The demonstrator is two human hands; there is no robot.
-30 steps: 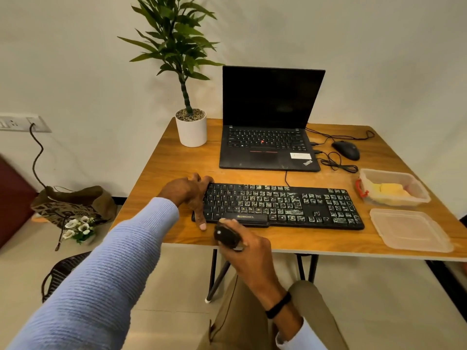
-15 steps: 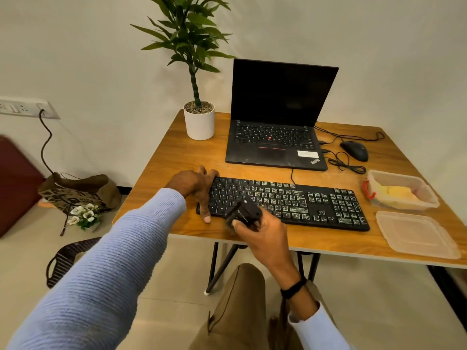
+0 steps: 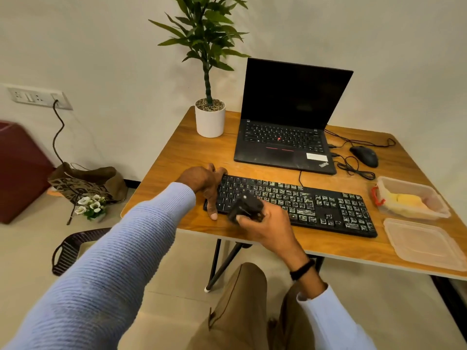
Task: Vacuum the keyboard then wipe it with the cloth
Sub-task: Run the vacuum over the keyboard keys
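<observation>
Keyboard [image 3: 303, 202] mid wooden surface [image 3: 187, 152], laptop [image 3: 285, 137] at 12 o'clock, white wall [image 3: 101, 46] behind. L hand [image 3: 203, 181] fingers clamp its 9 o'clock end; R hand [image 3: 269, 224] fingers grip vacuum [image 3: 246, 207] — moved up onto keys.

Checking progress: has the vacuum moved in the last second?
Yes. The vacuum moved forward, from the near edge of the keyboard onto its left keys.

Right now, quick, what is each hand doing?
Left hand: grips the left end of the keyboard.
Right hand: holds the vacuum at the left keys.
</observation>
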